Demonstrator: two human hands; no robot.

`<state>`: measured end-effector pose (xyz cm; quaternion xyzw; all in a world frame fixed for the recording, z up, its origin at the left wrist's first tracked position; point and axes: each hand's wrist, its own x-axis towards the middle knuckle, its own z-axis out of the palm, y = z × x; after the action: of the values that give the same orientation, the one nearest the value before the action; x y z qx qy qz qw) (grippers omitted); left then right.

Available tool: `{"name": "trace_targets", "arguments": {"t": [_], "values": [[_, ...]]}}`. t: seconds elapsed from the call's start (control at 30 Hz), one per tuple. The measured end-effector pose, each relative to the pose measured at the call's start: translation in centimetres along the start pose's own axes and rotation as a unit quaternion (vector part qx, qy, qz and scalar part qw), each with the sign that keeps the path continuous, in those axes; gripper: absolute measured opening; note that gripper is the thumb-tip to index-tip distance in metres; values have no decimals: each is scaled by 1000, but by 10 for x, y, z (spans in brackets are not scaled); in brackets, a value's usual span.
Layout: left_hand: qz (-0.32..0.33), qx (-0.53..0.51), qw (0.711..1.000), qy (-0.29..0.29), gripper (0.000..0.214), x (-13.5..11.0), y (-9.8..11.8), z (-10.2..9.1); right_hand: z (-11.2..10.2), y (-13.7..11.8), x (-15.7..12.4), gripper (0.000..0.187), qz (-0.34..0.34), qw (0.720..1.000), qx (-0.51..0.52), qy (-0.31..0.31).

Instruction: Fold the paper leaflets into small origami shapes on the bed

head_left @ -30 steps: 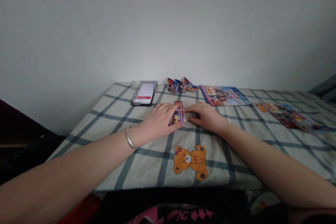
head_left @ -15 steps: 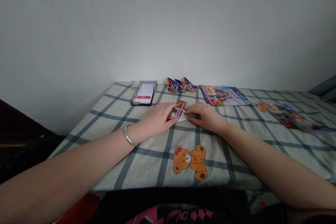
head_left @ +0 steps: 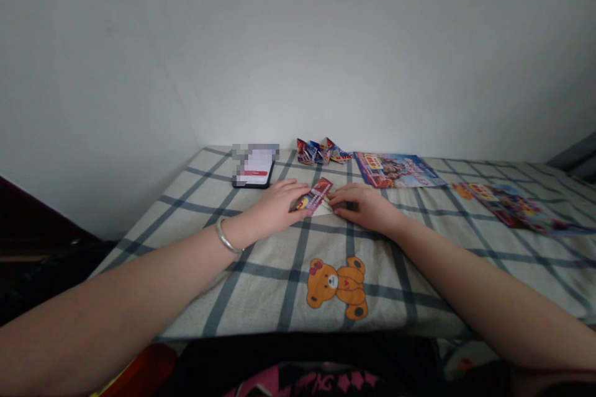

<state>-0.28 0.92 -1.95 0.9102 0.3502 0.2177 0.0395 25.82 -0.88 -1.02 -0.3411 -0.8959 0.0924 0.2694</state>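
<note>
Between my hands lies a small folded paper point(head_left: 318, 195), printed red and purple with a yellow patch, its white underside showing at the right. My left hand point(head_left: 282, 206) grips its left edge, thumb at the near side and fingers at the far side. My right hand point(head_left: 362, 206) has its fingertips closed on the paper's right part; the thumb lies along the near edge. Behind them, several folded paper shapes point(head_left: 321, 151) of similar print stand in a row near the wall.
A phone point(head_left: 257, 167) with a lit screen lies at the back left. Two printed flyers, a nearer-wall flyer point(head_left: 395, 170) and a right-hand flyer point(head_left: 521, 208), lie flat. The checked tablecloth point(head_left: 261, 298) bears a bear figure point(head_left: 338, 287). A white wall point(head_left: 298, 43) stands behind.
My left hand has shifted slightly left, and the printed part of the folded paper has tilted a little toward the left. My right hand has barely moved.
</note>
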Motion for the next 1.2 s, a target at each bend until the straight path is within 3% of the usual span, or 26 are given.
{"name": "trace_targets", "arguments": {"t": [0.17,0.27,0.4,0.5,0.6,0.77,0.93,1.2], "values": [[-6,-49,998,35,46,-1,4,-4,-6,-7,0,16,-5,1000,16,-14],[-10,-59,998,37,49,-2,6,-5,-7,-8,-2,16,30,999,26,-5],[6,-48,998,42,51,-2,10,-9,-4,-2,-4,15,134,985,76,75],[25,-23,999,42,48,-2,14,-13,-3,1,-3,29,167,963,150,150],[52,12,998,43,44,-3,17,-16,-4,0,-2,40,139,964,169,154],[76,88,992,43,43,-6,20,-16,-10,-7,-3,14,65,987,51,139],[111,141,983,45,44,-8,21,-16,-17,-8,-3,12,-31,990,-23,136],[157,159,973,57,30,-5,10,-13,-22,4,-5,23,-141,986,-83,36]]}}
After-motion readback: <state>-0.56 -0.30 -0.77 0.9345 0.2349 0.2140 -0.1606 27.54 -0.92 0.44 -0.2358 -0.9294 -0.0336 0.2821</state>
